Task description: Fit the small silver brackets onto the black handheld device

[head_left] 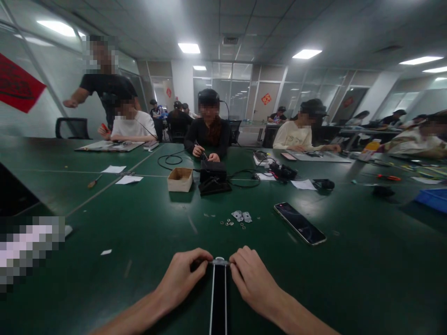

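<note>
A long dark bar with bright silver edges (219,300) lies on the green table and runs straight away from me. At its far end sits a small metal bracket (220,262). My left hand (183,274) pinches the bracket's left side between thumb and forefinger. On the opposite side, the bent fingers of my right hand (252,277) close on the bracket's right edge. Beyond my hands lie a few light metal plates (241,216) and several small rings (229,223). A phone (299,223) rests to their right.
A small open box (179,185) stands farther back beside a black device (213,179) with cables. Paper sheets (130,179) and a screwdriver (93,182) lie at left. A blue tray (433,200) is at far right. Co-workers sit across the table; one person stands back left.
</note>
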The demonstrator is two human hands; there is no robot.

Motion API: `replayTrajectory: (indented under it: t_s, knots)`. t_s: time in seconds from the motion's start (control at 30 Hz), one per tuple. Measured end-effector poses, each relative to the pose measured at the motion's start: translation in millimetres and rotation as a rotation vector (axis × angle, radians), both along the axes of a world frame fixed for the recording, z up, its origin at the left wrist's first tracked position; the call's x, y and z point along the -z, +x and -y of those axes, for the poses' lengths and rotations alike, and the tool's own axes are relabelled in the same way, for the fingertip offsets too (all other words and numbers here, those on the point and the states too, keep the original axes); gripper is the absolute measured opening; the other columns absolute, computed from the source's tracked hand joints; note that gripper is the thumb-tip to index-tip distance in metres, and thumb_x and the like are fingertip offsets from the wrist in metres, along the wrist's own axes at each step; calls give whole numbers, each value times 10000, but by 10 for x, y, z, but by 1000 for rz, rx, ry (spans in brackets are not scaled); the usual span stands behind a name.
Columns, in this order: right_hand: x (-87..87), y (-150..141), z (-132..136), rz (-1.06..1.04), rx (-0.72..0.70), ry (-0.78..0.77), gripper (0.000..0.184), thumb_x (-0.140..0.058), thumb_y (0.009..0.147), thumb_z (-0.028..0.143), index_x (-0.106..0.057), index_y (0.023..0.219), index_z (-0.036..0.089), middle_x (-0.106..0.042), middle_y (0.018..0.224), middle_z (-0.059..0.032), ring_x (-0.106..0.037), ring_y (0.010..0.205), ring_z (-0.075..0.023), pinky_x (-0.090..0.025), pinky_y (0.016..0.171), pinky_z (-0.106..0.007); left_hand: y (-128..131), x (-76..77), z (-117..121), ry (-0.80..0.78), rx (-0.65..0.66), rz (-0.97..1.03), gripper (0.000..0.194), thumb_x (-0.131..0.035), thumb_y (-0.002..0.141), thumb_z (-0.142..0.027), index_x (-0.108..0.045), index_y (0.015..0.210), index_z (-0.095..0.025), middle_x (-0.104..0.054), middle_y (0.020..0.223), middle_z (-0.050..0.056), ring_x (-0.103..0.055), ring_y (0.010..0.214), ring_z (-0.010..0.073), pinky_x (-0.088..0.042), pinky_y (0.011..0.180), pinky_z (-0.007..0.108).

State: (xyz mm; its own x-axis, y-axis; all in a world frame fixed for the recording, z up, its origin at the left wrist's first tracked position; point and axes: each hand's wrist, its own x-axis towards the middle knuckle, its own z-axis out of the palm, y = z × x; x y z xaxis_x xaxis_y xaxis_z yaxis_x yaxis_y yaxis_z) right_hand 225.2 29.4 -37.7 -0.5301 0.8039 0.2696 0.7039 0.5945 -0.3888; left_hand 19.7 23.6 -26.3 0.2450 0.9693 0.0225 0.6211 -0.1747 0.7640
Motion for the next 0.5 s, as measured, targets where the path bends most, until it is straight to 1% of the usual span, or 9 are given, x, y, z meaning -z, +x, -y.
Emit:
replayTrajectory:
  t_s: [0.13,0.27,0.37,0.5]
  knots:
    - [0,-45,35,-10,-8,17,146,-400,876,170,-518,797,203,-550,757,-34,-485,721,-174,-347,640,-306,-28,-10,54,-23,-3,30,248,-439,812,-286,-665,899,-234,-693,864,-4,-622,761,150,-479,690,216]
    - [55,-42,39,-52,-49,65,116,-427,855,162,-525,812,208,-567,754,-34,-495,710,-172,-345,639,-314,-62,17,108,-39,-6,16,218,-481,811,-339,-653,926,-270,-694,904,-4,-625,811,164,-494,740,236]
    - [128,-19,0,-104,-91,140,100,-455,823,153,-537,804,205,-579,729,-32,-492,681,-167,-331,611,-315,-106,83,122,-4,-17,-36,210,-483,817,-363,-654,930,-314,-694,928,-11,-627,844,179,-498,785,268]
    - [169,-6,-64,-151,-81,206,79,-497,779,144,-542,769,208,-580,674,-20,-496,644,-160,-316,591,-307,-192,224,107,17,3,-40,214,-492,820,-407,-640,973,-386,-696,948,-17,-634,855,196,-517,779,287]
